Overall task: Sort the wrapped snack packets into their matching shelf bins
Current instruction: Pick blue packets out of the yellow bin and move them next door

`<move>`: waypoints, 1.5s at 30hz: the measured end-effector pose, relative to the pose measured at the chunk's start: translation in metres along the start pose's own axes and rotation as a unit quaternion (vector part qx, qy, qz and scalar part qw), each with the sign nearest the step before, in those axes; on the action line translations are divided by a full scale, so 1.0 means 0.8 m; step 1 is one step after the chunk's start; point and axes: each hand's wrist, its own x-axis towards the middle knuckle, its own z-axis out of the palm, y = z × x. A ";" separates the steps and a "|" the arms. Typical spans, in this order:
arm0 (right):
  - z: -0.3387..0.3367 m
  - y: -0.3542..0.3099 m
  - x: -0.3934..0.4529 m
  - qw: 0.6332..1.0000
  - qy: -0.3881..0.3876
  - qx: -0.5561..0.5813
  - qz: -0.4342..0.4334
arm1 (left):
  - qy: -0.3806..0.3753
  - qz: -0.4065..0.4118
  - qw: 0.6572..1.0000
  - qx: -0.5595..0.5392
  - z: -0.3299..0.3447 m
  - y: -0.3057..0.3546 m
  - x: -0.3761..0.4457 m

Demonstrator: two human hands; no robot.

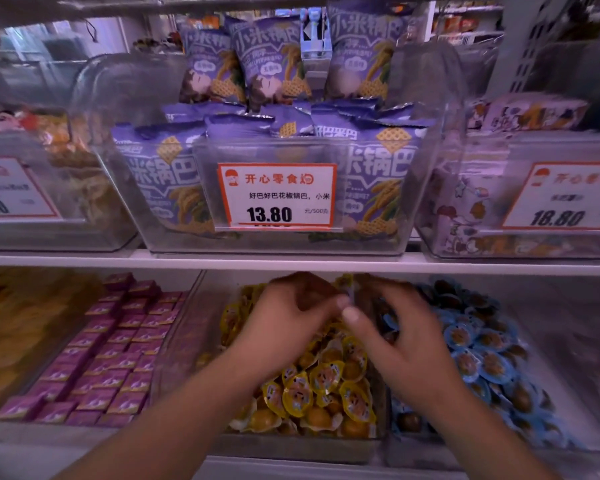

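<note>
Both hands reach into the lower shelf, close together at the back of the middle bins. The left hand (pixel 293 308) hovers over the bin of yellow-wrapped packets (pixel 326 386), its fingers curled inward with the thumb tip toward the right hand; whether it pinches a packet cannot be told, since the fingertips are blurred and turned away. The right hand (pixel 400 327) lies just beside it, over the divide between the yellow packets and the blue-wrapped packets (pixel 482 344), its fingers bent down among the wrappers and its thumb stretched toward the left hand's fingertips; what it holds, if anything, cannot be told either. The yellow packets are heaped below and between both wrists, and the blue ones spread out to the right of the right hand. To the left of the left forearm, small pink boxes (pixel 111 355) sit in rows in their own bin. Above both hands, past the white shelf edge (pixel 84 260), a clear bin (pixel 426 188) holds purple snack bags (pixel 271 60) and carries a price tag (pixel 277 197) reading 13.80.
</note>
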 end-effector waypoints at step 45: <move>0.017 0.056 -0.004 0.975 -0.038 -0.032 0.218 | -0.170 -0.043 0.826 0.535 0.058 -0.151 0.110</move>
